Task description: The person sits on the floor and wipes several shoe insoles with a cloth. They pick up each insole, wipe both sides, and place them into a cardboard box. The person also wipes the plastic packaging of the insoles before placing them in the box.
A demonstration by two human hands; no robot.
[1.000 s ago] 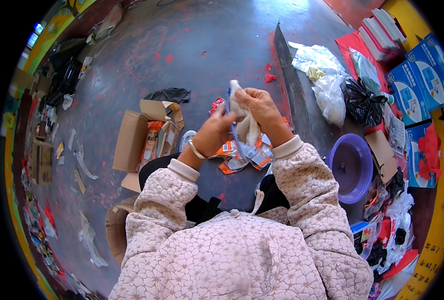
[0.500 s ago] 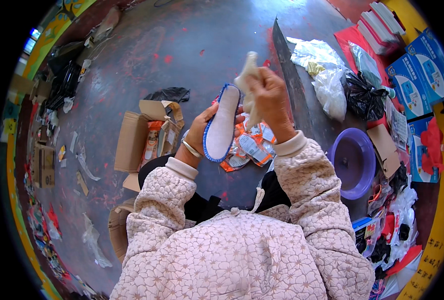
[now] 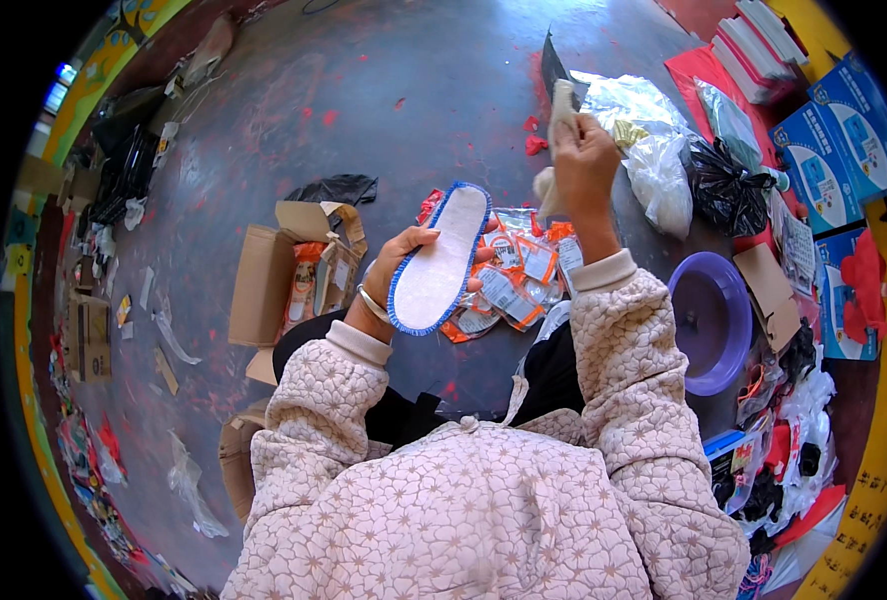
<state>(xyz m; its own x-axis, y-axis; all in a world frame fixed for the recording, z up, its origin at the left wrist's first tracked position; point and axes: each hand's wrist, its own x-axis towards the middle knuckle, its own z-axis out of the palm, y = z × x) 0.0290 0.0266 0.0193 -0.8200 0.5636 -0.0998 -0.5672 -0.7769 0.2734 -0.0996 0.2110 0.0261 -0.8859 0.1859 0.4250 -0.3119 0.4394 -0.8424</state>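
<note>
My left hand grips a pale insole with blue stitching round its edge. The thumb lies on its face, and fingers show past its right side. Farther right and higher, my right hand is closed on a crumpled cream cloth, whose ends stick out above and below the fist. Beneath and between the hands lies a heap of clear packets with orange edges on the floor.
Left of my legs, an open cardboard box holds an orange packet. A purple basin stands at the right, near white plastic bags, a black bag and blue printed boxes. Scraps litter the floor at the left.
My right hand has moved right with the cloth, away from the insole. In my left hand the insole has turned, its face showing broader and its top tilting right.
</note>
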